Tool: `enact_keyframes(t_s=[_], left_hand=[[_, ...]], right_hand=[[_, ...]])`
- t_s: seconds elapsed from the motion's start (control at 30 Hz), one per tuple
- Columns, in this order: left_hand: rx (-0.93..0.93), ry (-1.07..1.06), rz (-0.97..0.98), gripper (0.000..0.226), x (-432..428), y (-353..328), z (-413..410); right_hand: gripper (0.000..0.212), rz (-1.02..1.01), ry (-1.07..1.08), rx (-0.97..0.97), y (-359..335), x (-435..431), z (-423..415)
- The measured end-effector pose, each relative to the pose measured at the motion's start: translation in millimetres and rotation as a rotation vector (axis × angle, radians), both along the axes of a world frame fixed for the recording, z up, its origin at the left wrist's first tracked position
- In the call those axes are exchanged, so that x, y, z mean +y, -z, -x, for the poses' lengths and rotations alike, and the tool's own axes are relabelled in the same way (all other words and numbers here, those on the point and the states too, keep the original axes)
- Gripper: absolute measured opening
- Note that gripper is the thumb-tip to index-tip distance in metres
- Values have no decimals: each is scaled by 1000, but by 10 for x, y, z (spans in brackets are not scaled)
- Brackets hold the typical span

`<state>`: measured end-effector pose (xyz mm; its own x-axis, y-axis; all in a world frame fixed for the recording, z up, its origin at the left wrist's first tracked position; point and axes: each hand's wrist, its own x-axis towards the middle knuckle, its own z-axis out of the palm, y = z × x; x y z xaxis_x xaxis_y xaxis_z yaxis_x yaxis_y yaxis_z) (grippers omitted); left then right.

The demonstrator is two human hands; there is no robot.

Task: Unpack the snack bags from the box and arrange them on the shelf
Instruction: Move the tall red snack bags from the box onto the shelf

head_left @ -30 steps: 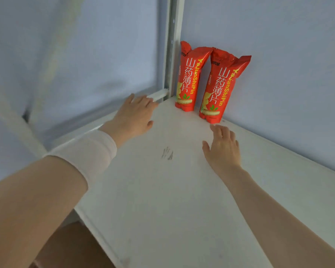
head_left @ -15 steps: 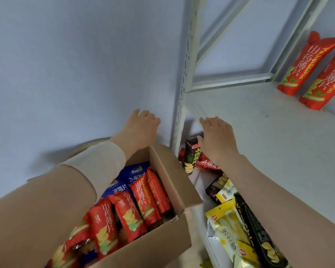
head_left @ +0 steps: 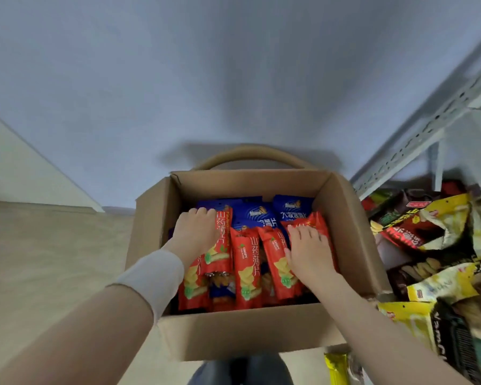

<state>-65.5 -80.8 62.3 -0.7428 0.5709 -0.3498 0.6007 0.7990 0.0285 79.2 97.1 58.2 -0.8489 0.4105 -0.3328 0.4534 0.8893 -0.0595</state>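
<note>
Snack bags fill the cardboard box (head_left: 250,333) at the centre of my frame: a row of red bags (head_left: 246,269) stands upright toward the lower edge, with blue bags (head_left: 257,216) behind them toward the top. I see my left hand (head_left: 196,234) pressed down on the leftmost red bag (head_left: 220,245), fingers curled over its upper end, though I cannot tell from this angle whether they have closed around it. A pale wrist cuff (head_left: 153,276) covers that forearm. My right hand (head_left: 308,252) lies flat and spread on a red bag at the right side of the box (head_left: 314,223), fingers apart, gripping nothing that I can see. The box flaps stand open, and the box sits on something round and tan (head_left: 250,152), only its far edge visible above the top flap. At the right of the frame, just beside the box, a lower shelf (head_left: 395,251) holds a loose heap of yellow and dark snack bags (head_left: 433,237). A perforated metal shelf upright (head_left: 417,132) slants across the upper right. A blue-grey wall (head_left: 233,65) fills the upper half of the frame.
</note>
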Motion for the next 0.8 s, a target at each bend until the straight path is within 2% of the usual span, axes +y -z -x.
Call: enact_keyframes(t_s=[0.17, 0.37, 0.53, 0.67, 0.8], left_hand=[[-296, -303, -47, 54, -219, 657, -38], [-616, -761, -242, 60, -53, 1317, 78], [-588, -1014, -352, 69, 97, 1702, 226], [-578, -1039, -264, 80, 148, 1867, 309], [-600, -1031, -279, 77, 199, 1906, 335]], right_hand=[[57, 265, 94, -104, 540, -422, 40], [63, 550, 407, -253, 1244, -572, 59], [68, 689, 503, -312, 1636, -555, 79], [72, 846, 612, -316, 1736, -524, 150], [79, 929, 698, -269, 1727, -497, 163]])
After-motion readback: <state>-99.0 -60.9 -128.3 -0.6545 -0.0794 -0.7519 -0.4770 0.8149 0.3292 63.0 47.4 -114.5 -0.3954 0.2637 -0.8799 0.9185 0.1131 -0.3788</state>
